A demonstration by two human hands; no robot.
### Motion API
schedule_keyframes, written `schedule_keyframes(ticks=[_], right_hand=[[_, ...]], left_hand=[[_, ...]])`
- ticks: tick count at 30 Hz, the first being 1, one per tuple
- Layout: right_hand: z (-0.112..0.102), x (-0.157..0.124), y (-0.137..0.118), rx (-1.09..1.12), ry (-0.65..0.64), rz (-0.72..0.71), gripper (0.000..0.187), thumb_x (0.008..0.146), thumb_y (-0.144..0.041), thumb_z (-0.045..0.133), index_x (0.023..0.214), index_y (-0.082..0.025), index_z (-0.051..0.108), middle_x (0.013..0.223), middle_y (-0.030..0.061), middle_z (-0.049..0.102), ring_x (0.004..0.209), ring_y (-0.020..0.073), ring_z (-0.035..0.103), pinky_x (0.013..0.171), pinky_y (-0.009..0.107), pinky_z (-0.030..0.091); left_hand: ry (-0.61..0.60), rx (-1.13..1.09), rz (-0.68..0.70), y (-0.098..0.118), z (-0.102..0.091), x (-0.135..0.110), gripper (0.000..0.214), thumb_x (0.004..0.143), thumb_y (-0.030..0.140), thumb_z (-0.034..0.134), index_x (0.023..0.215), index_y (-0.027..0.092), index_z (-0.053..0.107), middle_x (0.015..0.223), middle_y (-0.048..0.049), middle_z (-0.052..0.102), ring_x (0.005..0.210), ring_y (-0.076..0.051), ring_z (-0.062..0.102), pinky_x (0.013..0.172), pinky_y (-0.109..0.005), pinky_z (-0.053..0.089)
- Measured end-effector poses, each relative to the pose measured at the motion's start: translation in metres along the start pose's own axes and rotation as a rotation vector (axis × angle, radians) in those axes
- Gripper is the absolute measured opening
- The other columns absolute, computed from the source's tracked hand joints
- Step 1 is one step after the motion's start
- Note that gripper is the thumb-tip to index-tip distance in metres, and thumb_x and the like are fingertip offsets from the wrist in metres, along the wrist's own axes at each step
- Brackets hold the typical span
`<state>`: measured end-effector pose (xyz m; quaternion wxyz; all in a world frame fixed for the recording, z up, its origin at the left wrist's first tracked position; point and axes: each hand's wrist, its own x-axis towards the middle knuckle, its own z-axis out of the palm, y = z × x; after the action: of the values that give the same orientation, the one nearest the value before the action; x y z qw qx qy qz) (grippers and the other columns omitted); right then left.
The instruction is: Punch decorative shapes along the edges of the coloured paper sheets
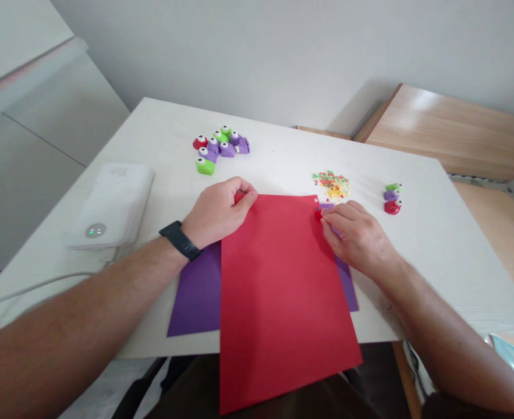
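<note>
A large sheet of red paper point(283, 279) hangs partly over the table's front edge, above a sheet of purple paper point(195, 297). My left hand point(224, 209), with a dark band on the wrist, pinches the red sheet's top left corner. At the upper right edge of that sheet, my right hand point(355, 233) is closed around a small red craft punch point(318, 215), mostly covered by my fingers. A small light hole shows near the top right corner. Beyond it lies a pile of tiny paper cutouts point(332, 185) in green, orange and yellow.
Several craft punches with googly eyes point(213, 148) cluster at the back left of the white table point(278, 157). Three more punches point(392, 199) stand at the right. A white device point(110, 203) with a cable lies at the left. A wooden board point(453, 128) is behind the right edge.
</note>
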<state>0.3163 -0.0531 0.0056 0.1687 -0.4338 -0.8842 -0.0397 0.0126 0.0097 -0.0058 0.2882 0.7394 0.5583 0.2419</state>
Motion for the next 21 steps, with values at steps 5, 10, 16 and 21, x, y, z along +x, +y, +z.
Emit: schedule_keyframes(ticks=[5, 10, 16, 21], right_hand=[[-0.0001, 0.0, -0.0001, -0.001, -0.009, 0.007, 0.027, 0.107, -0.016, 0.053, 0.086, -0.024, 0.068, 0.087, 0.0101, 0.069, 0.081, 0.0261, 0.06, 0.08, 0.046, 0.055], [0.0017, -0.0013, 0.001, 0.012, -0.002, 0.013, 0.025, 0.106, -0.016, 0.053, 0.087, -0.024, 0.068, 0.09, 0.0109, 0.072, 0.084, 0.0265, 0.063, 0.082, 0.046, 0.055], [0.0032, -0.0014, 0.0015, 0.026, 0.005, 0.018, 0.024, 0.106, -0.016, 0.054, 0.086, -0.024, 0.066, 0.09, 0.0109, 0.072, 0.084, 0.0263, 0.063, 0.082, 0.046, 0.055], [0.0043, -0.001, 0.0034, 0.024, 0.003, 0.015, 0.025, 0.105, -0.015, 0.055, 0.083, -0.024, 0.064, 0.087, 0.0099, 0.07, 0.083, 0.0252, 0.063, 0.081, 0.044, 0.054]], left_hand=[[0.007, 0.002, 0.0, 0.0002, -0.0005, 0.0004, 0.03, 0.101, 0.046, 0.057, 0.102, 0.022, 0.074, 0.09, -0.0057, 0.077, 0.078, -0.025, 0.067, 0.074, -0.037, 0.048], [0.012, -0.011, 0.005, 0.001, -0.0001, 0.0006, 0.029, 0.102, 0.045, 0.058, 0.102, 0.021, 0.074, 0.091, -0.0057, 0.077, 0.079, -0.024, 0.067, 0.075, -0.037, 0.047], [0.011, -0.007, 0.008, 0.0018, -0.0004, 0.0003, 0.028, 0.102, 0.044, 0.057, 0.102, 0.022, 0.074, 0.093, -0.006, 0.078, 0.08, -0.025, 0.067, 0.077, -0.037, 0.048], [0.007, -0.018, 0.008, -0.0002, 0.0, 0.0, 0.029, 0.102, 0.045, 0.058, 0.103, 0.021, 0.074, 0.089, -0.0054, 0.076, 0.077, -0.024, 0.066, 0.073, -0.037, 0.045]])
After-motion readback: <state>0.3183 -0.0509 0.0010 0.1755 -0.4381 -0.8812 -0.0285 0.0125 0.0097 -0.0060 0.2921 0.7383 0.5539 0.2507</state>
